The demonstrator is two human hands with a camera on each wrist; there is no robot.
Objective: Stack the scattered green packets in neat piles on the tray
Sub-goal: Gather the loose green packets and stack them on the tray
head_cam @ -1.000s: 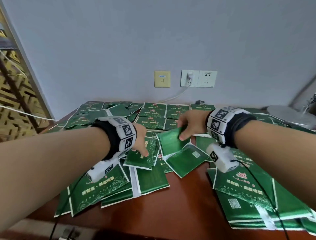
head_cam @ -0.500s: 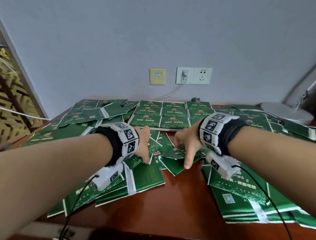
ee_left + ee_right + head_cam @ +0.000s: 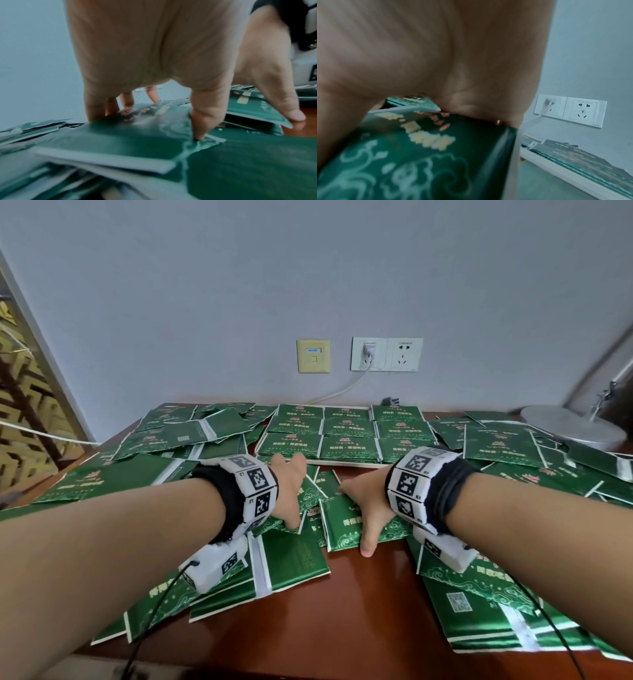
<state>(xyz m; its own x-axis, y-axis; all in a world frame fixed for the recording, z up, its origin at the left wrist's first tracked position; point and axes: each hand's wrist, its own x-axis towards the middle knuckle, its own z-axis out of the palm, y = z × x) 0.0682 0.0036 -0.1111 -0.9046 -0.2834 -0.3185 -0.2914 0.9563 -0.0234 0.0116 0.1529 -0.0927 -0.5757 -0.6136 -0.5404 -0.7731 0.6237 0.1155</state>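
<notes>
Green packets with gold print lie in several neat piles on the pale tray (image 3: 342, 465) at the back of the table. Just in front of it, my left hand (image 3: 291, 491) grips a green packet (image 3: 137, 132), fingers bent over its far edge and thumb (image 3: 202, 121) dug in at its near corner. My right hand (image 3: 363, 508) arches over another green packet (image 3: 346, 525), thumb (image 3: 366, 546) stretched to its near edge and fingers curled down at the far edge. That packet (image 3: 419, 155) lies flat on the loose heap. The right fingertips are mostly hidden.
Loose packets cover the table at the left (image 3: 191, 433), the right (image 3: 507, 446) and near both forearms (image 3: 479, 604). A silver lamp base (image 3: 575, 429) stands at the back right. Wall sockets (image 3: 387, 354) with a plugged cable are behind the tray. Bare wood (image 3: 370, 611) shows between my arms.
My right hand has brought its lifted packet down flat onto the heap in front of the tray. The left hand has stayed on its packet.
</notes>
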